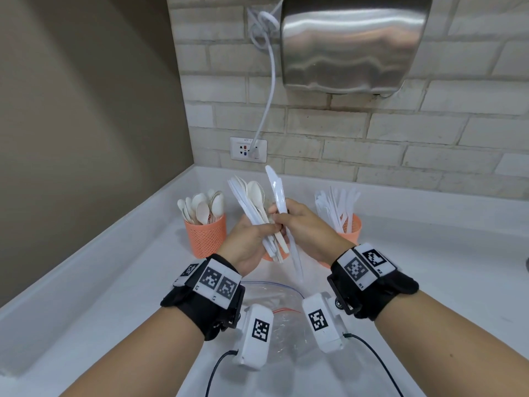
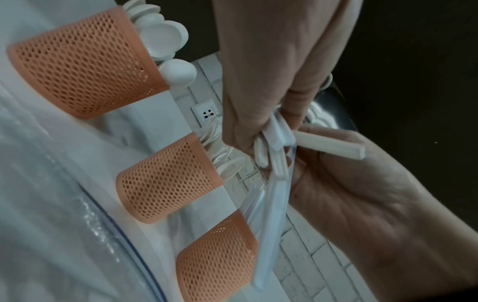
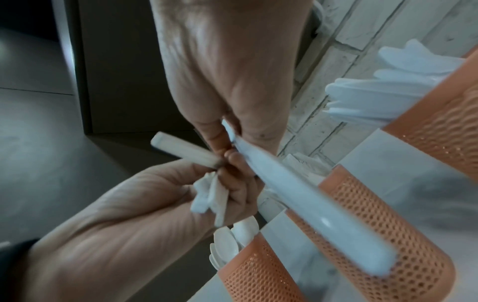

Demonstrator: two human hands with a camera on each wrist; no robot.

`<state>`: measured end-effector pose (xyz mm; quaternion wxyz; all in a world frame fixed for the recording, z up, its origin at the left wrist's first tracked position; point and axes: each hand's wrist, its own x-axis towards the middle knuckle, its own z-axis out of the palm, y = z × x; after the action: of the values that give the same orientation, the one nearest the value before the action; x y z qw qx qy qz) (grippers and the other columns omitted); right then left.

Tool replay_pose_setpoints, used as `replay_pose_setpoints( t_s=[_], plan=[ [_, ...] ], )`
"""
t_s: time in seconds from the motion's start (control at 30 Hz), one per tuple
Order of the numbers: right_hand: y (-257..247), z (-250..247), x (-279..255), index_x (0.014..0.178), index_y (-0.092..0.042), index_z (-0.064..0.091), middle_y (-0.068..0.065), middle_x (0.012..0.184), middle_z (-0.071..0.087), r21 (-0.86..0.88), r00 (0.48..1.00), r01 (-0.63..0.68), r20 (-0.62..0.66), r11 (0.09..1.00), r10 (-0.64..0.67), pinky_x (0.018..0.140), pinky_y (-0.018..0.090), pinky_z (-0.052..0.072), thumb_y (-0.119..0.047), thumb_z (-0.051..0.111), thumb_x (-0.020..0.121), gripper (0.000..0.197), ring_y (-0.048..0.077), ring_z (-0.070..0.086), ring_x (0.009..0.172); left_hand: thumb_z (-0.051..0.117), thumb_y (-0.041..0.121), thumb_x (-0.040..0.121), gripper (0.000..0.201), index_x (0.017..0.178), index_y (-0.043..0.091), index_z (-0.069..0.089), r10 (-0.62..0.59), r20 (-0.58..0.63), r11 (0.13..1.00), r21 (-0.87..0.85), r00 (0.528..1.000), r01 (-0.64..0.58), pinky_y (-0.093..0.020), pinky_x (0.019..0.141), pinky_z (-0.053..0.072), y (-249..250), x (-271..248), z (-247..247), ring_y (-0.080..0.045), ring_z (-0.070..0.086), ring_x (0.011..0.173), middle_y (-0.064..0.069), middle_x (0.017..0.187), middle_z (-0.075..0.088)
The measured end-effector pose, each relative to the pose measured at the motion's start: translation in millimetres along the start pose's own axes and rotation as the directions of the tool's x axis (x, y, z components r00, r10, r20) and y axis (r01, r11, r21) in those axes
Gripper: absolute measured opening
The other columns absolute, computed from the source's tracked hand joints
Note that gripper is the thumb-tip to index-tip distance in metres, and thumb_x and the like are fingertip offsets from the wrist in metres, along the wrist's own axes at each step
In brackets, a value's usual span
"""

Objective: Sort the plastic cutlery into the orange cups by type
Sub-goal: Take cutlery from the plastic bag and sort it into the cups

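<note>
Bag point(image 1: 269, 293): lies below both wrists, nearest; a dropped piece would likely land on it.
Left hand point(image 1: 249, 242): fingers curled round a mixed bundle point(image 1: 252, 207); a loosened grip could spill it.
Right hand point(image 1: 306, 227): fingers pinch a knife point(image 1: 276, 190) touching the bundle; pulling may drag a spoon out.
Cups beyond the fingers: spoon cup point(image 1: 205, 234), knife cup point(image 1: 349, 224); the middle cup is mostly hidden, so a wrong drop is possible.
</note>
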<state>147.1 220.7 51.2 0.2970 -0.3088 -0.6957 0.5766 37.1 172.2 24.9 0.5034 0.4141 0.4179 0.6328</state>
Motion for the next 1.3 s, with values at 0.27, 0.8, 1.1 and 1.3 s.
replay_pose_setpoints(
  t_s=[0.27, 0.8, 1.1, 1.3],
  plan=[
    [-7.5, 13.4, 3.5, 0.08, -0.013, 0.059, -0.001, 0.063, 0.052, -0.293, 0.934, 0.261, -0.165, 0.92, -0.317, 0.056, 0.019, 0.041, -0.014, 0.065, 0.083, 0.007, 0.013, 0.05, 0.059, 0.048, -0.006, 0.085, 0.038, 0.12, 0.005, 0.038, 0.131, -0.131, 0.944, 0.32, 0.983, -0.083, -0.024, 0.051, 0.05, -7.3, -0.2, 12.5, -0.016, 0.063, 0.069, -0.012, 0.086, 0.057],
    [-2.1, 3.3, 5.7, 0.101, 0.001, 0.058, 0.005, 0.06, 0.054, -0.056, 0.992, -0.018, -0.122, 0.998, 0.011, 0.046, 0.024, 0.044, -0.011, 0.04, 0.095, 0.023, 0.014, 0.053, 0.048, 0.047, -0.011, 0.084, 0.087, 0.146, 0.037, 0.009, -0.002, 0.002, 0.977, 0.214, 1.0, 0.002, -0.027, 0.051, 0.045, -5.8, -8.6, 13.8, -0.016, 0.05, 0.066, -0.01, 0.087, 0.05],
    [0.9, -5.7, 4.1, 0.102, 0.0, 0.057, 0.004, 0.056, 0.042, 0.026, 0.998, -0.053, 0.025, 0.998, 0.052, 0.051, 0.025, 0.035, -0.006, 0.035, 0.097, 0.023, 0.014, 0.036, 0.046, 0.036, 0.022, 0.101, 0.036, 0.13, 0.004, 0.044, -0.054, -0.135, 0.998, 0.032, 0.989, 0.059, -0.017, 0.046, 0.047, -9.9, -6.8, 20.3, -0.004, 0.055, 0.053, -0.003, 0.078, 0.05],
    [-5.4, -21.0, 2.3, 0.097, -0.005, 0.054, 0.0, 0.059, 0.049, 0.089, 0.994, -0.009, -0.109, 0.996, 0.019, 0.051, 0.022, 0.035, -0.009, 0.035, 0.1, 0.02, 0.007, 0.042, 0.043, 0.037, 0.017, 0.1, 0.029, 0.119, 0.003, 0.053, -0.052, -0.126, 0.988, 0.136, 0.991, 0.069, -0.024, 0.054, 0.05, 0.0, -0.9, 22.5, -0.014, 0.064, 0.07, -0.007, 0.085, 0.064]
  ],
)
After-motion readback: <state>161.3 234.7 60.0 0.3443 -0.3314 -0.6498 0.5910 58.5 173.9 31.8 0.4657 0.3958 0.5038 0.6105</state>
